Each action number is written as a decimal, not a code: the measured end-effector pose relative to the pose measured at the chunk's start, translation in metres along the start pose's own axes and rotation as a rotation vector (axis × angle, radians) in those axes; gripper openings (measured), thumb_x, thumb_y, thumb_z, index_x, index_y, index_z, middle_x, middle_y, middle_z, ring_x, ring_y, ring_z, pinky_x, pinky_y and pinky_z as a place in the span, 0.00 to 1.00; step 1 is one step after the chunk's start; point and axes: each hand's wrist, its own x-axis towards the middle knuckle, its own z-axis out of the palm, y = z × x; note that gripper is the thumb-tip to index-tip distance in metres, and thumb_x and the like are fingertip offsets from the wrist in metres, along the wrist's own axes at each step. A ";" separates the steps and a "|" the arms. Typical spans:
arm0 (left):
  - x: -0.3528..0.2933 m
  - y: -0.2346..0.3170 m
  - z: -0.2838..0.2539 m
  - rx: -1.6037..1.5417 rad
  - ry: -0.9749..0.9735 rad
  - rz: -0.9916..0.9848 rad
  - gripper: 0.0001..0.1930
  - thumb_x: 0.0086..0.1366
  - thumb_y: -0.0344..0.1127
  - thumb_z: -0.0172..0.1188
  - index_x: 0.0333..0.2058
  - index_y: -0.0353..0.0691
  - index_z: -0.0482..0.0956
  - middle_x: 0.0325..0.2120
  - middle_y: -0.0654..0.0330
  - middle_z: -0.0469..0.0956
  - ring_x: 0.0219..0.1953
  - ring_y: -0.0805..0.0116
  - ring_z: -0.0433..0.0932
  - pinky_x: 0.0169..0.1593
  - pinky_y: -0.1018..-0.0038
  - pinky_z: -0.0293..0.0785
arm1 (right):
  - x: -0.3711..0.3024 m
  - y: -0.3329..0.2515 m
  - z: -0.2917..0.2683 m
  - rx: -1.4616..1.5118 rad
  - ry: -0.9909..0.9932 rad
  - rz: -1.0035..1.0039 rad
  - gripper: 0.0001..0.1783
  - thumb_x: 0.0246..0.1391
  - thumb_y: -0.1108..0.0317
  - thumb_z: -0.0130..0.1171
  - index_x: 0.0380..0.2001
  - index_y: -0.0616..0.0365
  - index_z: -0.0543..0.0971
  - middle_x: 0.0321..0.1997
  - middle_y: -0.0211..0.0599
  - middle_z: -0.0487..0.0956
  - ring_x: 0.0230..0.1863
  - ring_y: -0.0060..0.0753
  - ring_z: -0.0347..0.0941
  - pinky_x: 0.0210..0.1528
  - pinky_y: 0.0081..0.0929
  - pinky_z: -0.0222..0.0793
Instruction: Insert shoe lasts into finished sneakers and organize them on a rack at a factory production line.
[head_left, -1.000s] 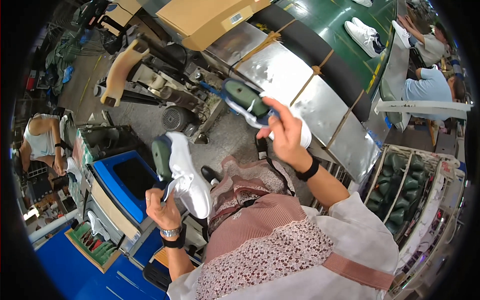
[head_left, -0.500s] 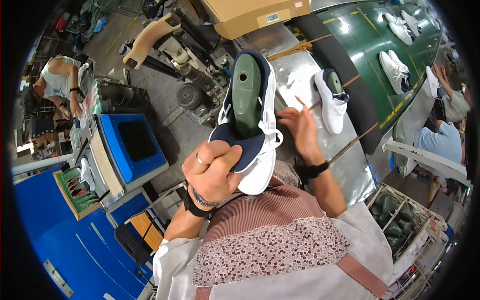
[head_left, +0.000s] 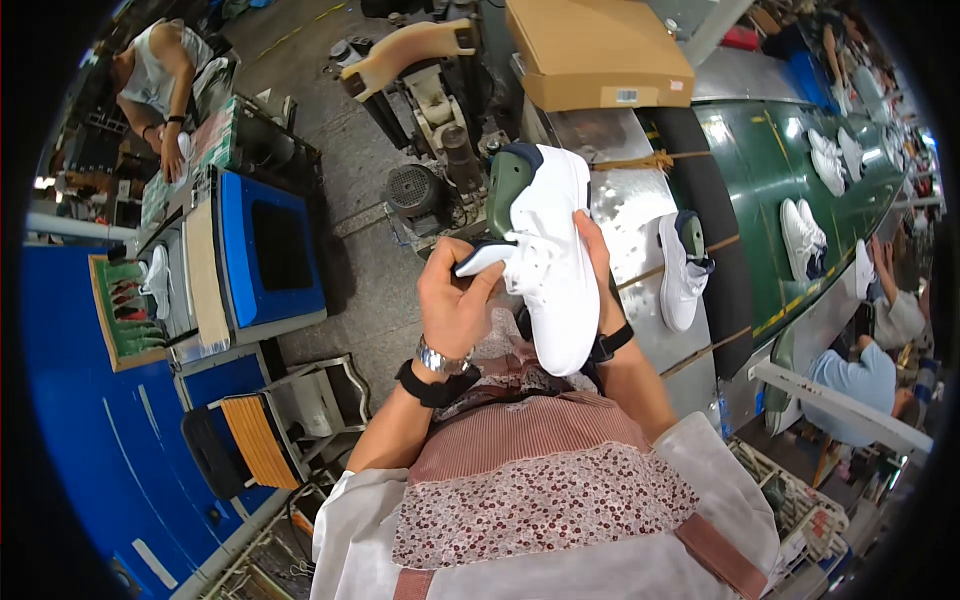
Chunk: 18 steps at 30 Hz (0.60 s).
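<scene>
In front of me is a white sneaker (head_left: 555,270) with a navy lining, tipped on its side with its toe toward me. A green shoe last (head_left: 510,188) fills its heel opening. My left hand (head_left: 450,310) is closed, pinching the sneaker's tongue (head_left: 484,258) between thumb and fingers and pulling it out to the left. On the other side, my right hand (head_left: 597,265) grips the sneaker along its sole, most of its fingers hidden behind the shoe. Another white sneaker (head_left: 680,285) with a green last in it stands on the metal bench (head_left: 630,240) to the right.
Beyond the bench, a green conveyor belt (head_left: 745,165) carries several white shoes. A cardboard box (head_left: 600,50) lies at the far end. Ahead stands a machine with a motor (head_left: 415,195). At left are a blue-fronted machine (head_left: 265,250) and a person (head_left: 170,75) working.
The sneaker has rolled from sole-down onto its side. My right hand has come in from the bench and taken hold of it. The left hand keeps the tongue, now drawn out sideways.
</scene>
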 end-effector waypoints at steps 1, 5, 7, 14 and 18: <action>0.004 -0.007 -0.004 -0.128 -0.024 -0.170 0.10 0.62 0.26 0.66 0.34 0.35 0.70 0.28 0.61 0.77 0.28 0.76 0.76 0.29 0.76 0.71 | 0.009 -0.004 0.015 -0.015 -0.004 0.010 0.39 0.65 0.48 0.54 0.69 0.65 0.63 0.61 0.48 0.75 0.57 0.38 0.77 0.57 0.35 0.75; 0.050 -0.049 -0.016 -0.055 -0.098 -0.202 0.06 0.68 0.29 0.60 0.38 0.35 0.71 0.27 0.62 0.79 0.25 0.78 0.78 0.27 0.78 0.74 | 0.052 -0.020 0.049 -0.860 0.188 -0.505 0.46 0.59 0.56 0.64 0.71 0.69 0.57 0.69 0.54 0.67 0.61 0.41 0.73 0.62 0.34 0.70; 0.077 -0.065 -0.013 -0.111 -0.119 -0.217 0.04 0.66 0.25 0.58 0.38 0.36 0.72 0.26 0.62 0.79 0.24 0.77 0.77 0.26 0.77 0.73 | 0.085 -0.026 0.054 -1.267 0.144 -0.743 0.52 0.53 0.51 0.70 0.72 0.67 0.56 0.69 0.58 0.67 0.64 0.47 0.71 0.67 0.37 0.63; 0.121 -0.113 -0.012 -0.210 -0.127 -0.218 0.14 0.63 0.20 0.52 0.47 0.35 0.75 0.34 0.61 0.82 0.27 0.74 0.80 0.28 0.76 0.76 | 0.137 -0.019 0.096 -1.964 0.235 -0.714 0.55 0.48 0.42 0.67 0.75 0.47 0.55 0.44 0.52 0.76 0.47 0.57 0.77 0.50 0.48 0.72; 0.123 -0.093 0.004 -0.342 -0.138 -0.315 0.15 0.61 0.19 0.50 0.47 0.33 0.75 0.32 0.59 0.82 0.25 0.71 0.80 0.26 0.74 0.76 | 0.136 -0.034 0.118 -2.140 0.294 -0.610 0.54 0.47 0.42 0.66 0.73 0.48 0.57 0.45 0.57 0.76 0.46 0.60 0.78 0.47 0.49 0.75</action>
